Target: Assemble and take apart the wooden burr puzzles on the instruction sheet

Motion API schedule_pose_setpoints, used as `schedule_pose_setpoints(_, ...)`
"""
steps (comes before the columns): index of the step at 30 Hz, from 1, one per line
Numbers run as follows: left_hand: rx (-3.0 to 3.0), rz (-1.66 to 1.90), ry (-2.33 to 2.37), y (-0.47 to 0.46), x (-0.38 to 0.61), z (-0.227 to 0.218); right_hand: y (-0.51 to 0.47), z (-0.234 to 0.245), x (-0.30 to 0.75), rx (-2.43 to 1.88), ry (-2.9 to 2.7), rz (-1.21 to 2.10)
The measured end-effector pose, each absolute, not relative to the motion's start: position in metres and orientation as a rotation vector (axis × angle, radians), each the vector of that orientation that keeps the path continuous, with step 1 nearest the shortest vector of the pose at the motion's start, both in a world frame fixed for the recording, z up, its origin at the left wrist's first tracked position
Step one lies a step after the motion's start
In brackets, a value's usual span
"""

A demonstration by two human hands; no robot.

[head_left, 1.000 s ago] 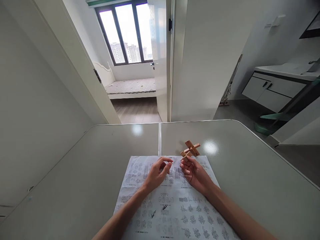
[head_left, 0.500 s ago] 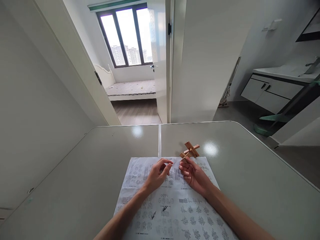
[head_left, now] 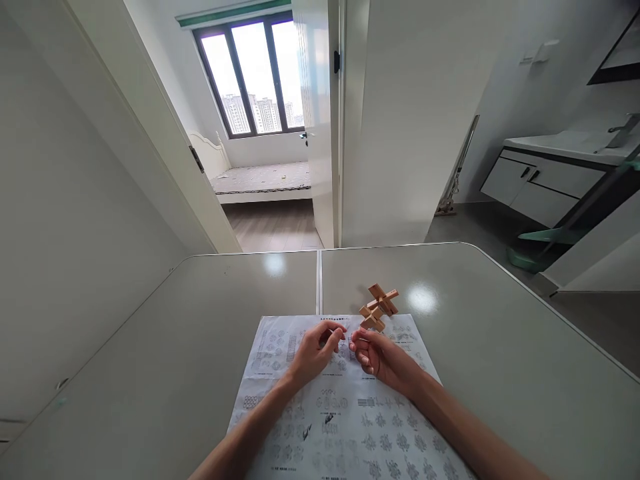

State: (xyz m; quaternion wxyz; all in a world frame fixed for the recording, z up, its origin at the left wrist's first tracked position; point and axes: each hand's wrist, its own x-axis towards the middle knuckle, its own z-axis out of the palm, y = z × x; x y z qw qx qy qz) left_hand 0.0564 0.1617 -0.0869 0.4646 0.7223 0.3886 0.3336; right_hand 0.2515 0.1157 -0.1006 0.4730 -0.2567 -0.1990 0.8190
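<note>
Two small wooden burr puzzles made of crossed notched sticks stand together near the top of a printed sheet (head_left: pixel 330 390). The farther wooden burr puzzle (head_left: pixel 383 299) rests on the tabletop. The nearer wooden burr puzzle (head_left: pixel 372 319) lies at the sheet's upper edge, touching or nearly touching the other. My right hand (head_left: pixel 384 360) is just below the nearer puzzle, palm turned inward, fingers loosely curled with nothing seen in them. Over the sheet's upper left part, my left hand (head_left: pixel 316 350) is loosely bent, with a gap between thumb and forefinger and nothing in it.
The sheet of printed diagrams lies on a grey-green table (head_left: pixel 165 373) with a pale seam (head_left: pixel 319 280) down its middle. Beyond the table are an open door (head_left: pixel 320 133), a bed (head_left: pixel 265 177) and a window. A washbasin cabinet (head_left: pixel 545 177) stands at the right.
My right hand has let go of the nearer wooden burr puzzle and drawn back slightly down and left. That puzzle now rests by the other. My left hand has barely moved.
</note>
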Motion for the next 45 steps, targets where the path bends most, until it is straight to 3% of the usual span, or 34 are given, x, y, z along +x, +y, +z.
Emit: schedule_pose_setpoints(45, 1.824, 0.763, 0.945, 0.1580, 0.0572, -0.0882, 0.1120, -0.1026, 0.2483, -0.650, -0.766, 1.997)
